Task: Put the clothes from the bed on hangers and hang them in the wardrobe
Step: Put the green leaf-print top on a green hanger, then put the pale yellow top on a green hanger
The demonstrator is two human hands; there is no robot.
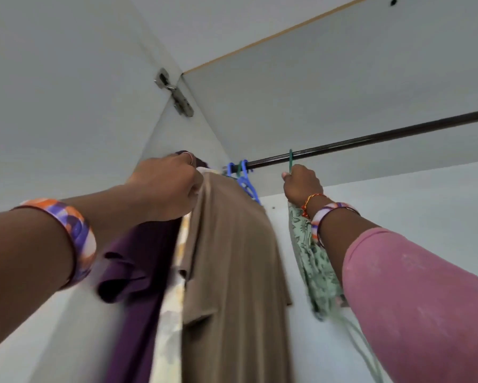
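I look up into the wardrobe at a dark rail [370,138]. My right hand [302,185] grips a green hanger [290,160] whose hook sits over the rail; a green patterned garment [315,261] hangs from it below my wrist. My left hand [168,186] is curled on the top of the hanging clothes at the rail's left end, touching a brown garment [232,272]. Beside that hang a purple garment [138,272] and a pale floral one [171,313]. Blue hangers [244,178] hook on the rail above the brown garment.
The wardrobe's white side panel [66,92] carries a metal hinge [174,94] at upper left. A white shelf [342,78] spans above the rail. The white back wall [425,194] shows to the right, where the rail carries nothing.
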